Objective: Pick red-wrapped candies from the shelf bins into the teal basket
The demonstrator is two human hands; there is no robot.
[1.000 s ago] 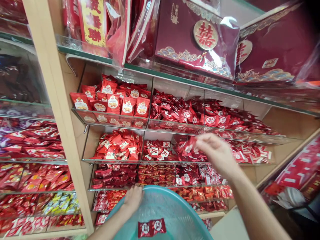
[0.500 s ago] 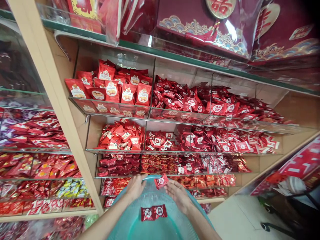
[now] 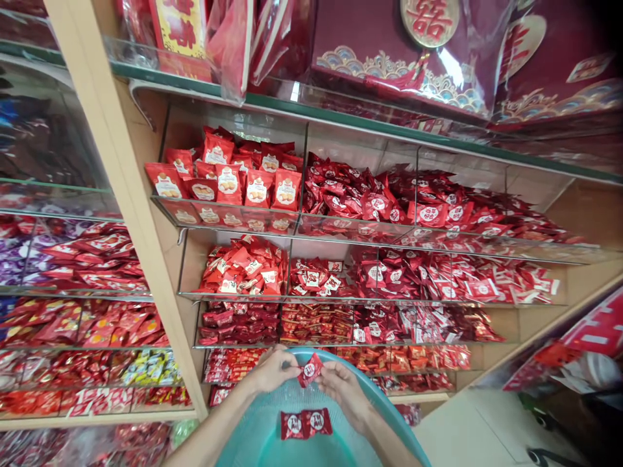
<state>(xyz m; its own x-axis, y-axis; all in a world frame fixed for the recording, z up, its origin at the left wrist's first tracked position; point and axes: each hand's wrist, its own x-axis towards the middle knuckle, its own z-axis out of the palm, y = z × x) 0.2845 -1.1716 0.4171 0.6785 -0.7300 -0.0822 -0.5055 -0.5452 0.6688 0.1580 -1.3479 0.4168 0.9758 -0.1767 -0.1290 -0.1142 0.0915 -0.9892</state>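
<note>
A small red candy packet is held over the far rim of a teal plastic basket. My left hand pinches its left end and my right hand pinches its right end, both with fingers closed. Two joined red packets lie inside the basket just below my hands. The basket sits low in the view, under both forearms.
Glass shelves packed with red sweet packets fill the wall ahead, in several tiers. Large red gift boxes stand on the top shelf. A wooden upright divides the left shelving. Tiled floor lies at the lower right.
My right hand came down from the middle shelf with a red packet to the basket. My left hand left the basket rim and took the packet's other end.
</note>
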